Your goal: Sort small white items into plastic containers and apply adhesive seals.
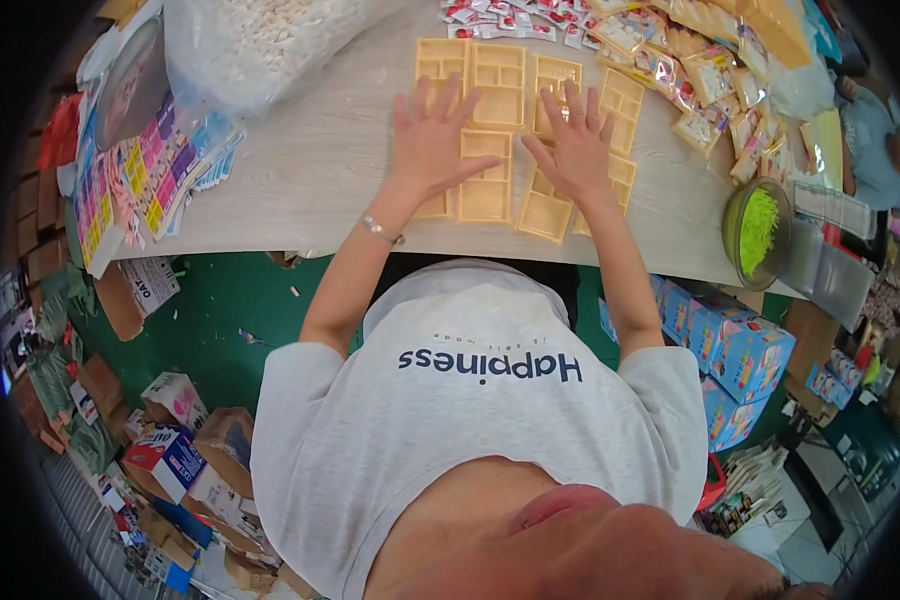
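Observation:
Several pale yellow plastic trays (498, 88) with small compartments lie in two rows on the table in front of me. My left hand (432, 148) rests spread over the left-hand trays, its thumb reaching across a lower tray (485, 195). Over the right-hand trays my right hand (577, 155) lies with its fingers apart, covering part of an upper tray and touching a lower tray (544, 208). Both palms face down and neither hand holds anything. The parts of the trays under my hands are hidden.
A clear bag of white pieces (290, 50) stands far left, above colourful printed sheets (145, 175). Small red-and-white sachets (515, 18) lie at the back. Filled packs (705, 80) are heaped far right, near a bowl of green shreds (758, 232). Blue boxes (752, 352) stand below the table.

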Tool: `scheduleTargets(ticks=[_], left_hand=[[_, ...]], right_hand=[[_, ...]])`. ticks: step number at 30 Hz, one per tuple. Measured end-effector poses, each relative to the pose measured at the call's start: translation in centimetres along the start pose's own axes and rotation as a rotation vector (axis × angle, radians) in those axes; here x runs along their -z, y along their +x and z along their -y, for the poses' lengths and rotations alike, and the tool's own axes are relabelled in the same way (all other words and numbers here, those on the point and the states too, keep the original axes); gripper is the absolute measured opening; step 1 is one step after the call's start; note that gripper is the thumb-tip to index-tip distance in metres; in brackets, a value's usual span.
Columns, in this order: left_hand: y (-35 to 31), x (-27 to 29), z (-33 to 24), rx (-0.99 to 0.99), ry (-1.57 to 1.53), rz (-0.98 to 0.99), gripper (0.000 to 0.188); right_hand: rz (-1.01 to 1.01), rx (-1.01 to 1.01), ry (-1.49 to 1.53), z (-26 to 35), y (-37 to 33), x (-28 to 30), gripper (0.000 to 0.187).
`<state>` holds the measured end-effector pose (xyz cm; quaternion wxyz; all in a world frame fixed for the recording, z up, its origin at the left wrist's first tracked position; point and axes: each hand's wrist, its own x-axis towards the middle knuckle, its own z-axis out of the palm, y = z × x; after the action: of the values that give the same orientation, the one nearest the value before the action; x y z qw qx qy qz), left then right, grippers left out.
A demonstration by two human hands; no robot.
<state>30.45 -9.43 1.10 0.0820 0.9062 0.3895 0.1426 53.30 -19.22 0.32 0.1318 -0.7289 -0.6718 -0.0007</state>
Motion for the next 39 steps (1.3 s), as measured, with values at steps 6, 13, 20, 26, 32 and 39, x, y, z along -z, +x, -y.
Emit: scheduleTargets(ticks=[6, 13, 20, 26, 32, 39], left_hand=[[-1.0, -1.4, 0.4, -0.147, -0.078, 0.0, 0.084], [-1.6, -1.2, 0.4, -0.141, -0.155, -0.083, 0.055], [-1.9, -1.6, 0.8, -0.153, -0.197, 0.01, 0.057], [-4.3, 2.3, 0.7, -0.102, -0.075, 0.008, 0.085], [-6.3, 0.7, 0.9, -0.046, 0.011, 0.17, 0.101], [-5.8, 0.6, 0.8, -0.071, -0.006, 0.099, 0.093]], right_hand=[[0.058, -0.155, -0.077, -0.7, -1.1, -1.8, 0.082], [-0.076, -0.291, -0.005, -5.4, -2.0, 0.0, 0.074], [0.14, -0.123, -0.011, -6.7, -3.0, 0.9, 0.067], [-0.101, -0.211, 0.159, -4.9, -7.8, 4.8, 0.076], [0.118, -0.318, -0.046, -2.6, -12.2, 1.8, 0.083], [-0.007, -0.248, 0.021, -0.8, -7.7, 2.7, 0.078]])
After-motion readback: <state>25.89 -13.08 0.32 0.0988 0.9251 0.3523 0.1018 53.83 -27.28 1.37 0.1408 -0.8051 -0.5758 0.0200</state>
